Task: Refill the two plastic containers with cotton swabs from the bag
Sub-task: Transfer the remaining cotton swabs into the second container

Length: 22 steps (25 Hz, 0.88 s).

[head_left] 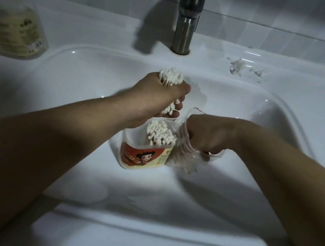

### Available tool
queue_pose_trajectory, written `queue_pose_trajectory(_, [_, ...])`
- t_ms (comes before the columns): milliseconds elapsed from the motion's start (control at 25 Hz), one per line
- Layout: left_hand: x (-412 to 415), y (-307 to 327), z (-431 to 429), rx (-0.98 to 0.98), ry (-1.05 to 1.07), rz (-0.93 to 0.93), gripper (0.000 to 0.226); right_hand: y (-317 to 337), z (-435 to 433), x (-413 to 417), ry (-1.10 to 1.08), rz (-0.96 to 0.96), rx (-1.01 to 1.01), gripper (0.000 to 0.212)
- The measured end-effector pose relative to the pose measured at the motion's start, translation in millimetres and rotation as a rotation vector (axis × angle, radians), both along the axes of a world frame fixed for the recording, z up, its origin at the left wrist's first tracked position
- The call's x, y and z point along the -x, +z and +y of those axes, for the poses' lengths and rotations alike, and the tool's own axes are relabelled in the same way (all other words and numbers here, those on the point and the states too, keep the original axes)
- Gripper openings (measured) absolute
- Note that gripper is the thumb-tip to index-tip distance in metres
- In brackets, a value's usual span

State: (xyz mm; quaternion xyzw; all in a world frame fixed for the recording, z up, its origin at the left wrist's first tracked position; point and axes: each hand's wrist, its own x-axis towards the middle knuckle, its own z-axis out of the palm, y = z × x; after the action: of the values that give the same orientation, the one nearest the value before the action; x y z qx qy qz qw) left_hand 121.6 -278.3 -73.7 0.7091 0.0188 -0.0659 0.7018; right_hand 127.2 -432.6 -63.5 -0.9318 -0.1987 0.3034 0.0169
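An open plastic container (142,158) with a red cartoon label stands in the sink basin, partly filled with upright cotton swabs (160,133). Just above it, my left hand (159,98) grips a thick bundle of cotton swabs (170,76), whose white tips stick out above and below the fist. Right of the container, my right hand (205,134) reaches inside the clear plastic bag (181,156), its fingers curled; what they hold is hidden. A second labelled container (14,31) sits on the counter at far left, full of swabs.
The white sink basin (265,123) surrounds the work. A steel faucet (188,16) rises at the back centre. Torn scraps of clear plastic (245,69) lie on the counter at back right. The sink's front rim (137,237) is close to me.
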Motion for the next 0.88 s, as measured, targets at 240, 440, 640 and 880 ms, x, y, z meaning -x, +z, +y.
queue_pose_trajectory(240, [0.5,-0.1,1.2,-0.035,-0.032,-0.002,0.011,-14.3,15.0,0.7,0.046,-0.105,0.126,0.008])
queue_pose_trajectory(440, [1.6,0.4,1.0,-0.05,-0.054,-0.001,0.013,-9.0,14.1,0.9,0.073,-0.094,0.11,0.02])
queue_pose_trajectory(640, [3.6,-0.4,-1.3,-0.185,-0.089,-0.033,0.013,4.3,7.6,2.7,0.082,-0.143,0.149,0.029])
queue_pose_trajectory(880, [7.1,-1.4,-1.0,-0.344,-0.14,-0.098,0.021,10.5,5.6,4.1,0.179,-0.201,0.137,0.039])
